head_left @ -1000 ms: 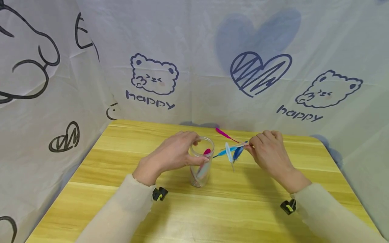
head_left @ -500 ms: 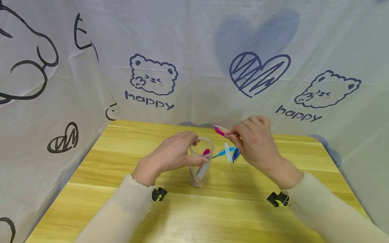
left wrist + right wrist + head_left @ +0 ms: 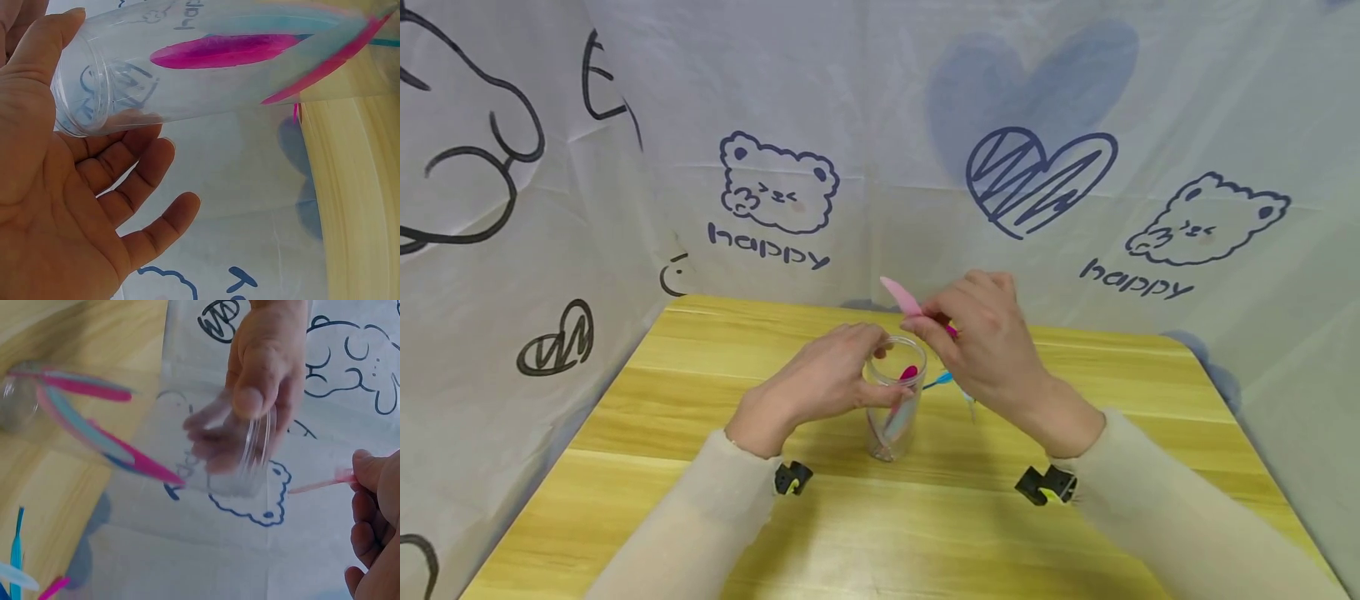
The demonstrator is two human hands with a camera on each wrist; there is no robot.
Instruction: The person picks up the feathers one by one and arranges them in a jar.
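Note:
A clear jar (image 3: pixel 880 446) stands upright on the wooden table, with several pink and pale blue feathers (image 3: pixel 225 51) inside. My left hand (image 3: pixel 820 375) holds the jar near its rim, thumb on one side and fingers on the other. In my right hand (image 3: pixel 992 354), thumb and fingers pinch a light pink feather (image 3: pixel 900 297) above and to the right of the jar mouth. The feather's thin quill (image 3: pixel 315 484) points toward the mouth in the right wrist view. Blue feathers (image 3: pixel 942 380) lie on the table right of the jar, partly hidden by that hand.
The wooden table (image 3: pixel 887 533) meets a white cloth backdrop (image 3: pixel 880 167) with printed bears and hearts. A magenta feather (image 3: pixel 55 587) and a whitish one (image 3: pixel 15 574) lie near the blue ones in the right wrist view.
My right hand has lifted the light pink feather from the loose feathers on the right and carried it left toward the jar, turning it over. The left hand has kept its hold on the jar.

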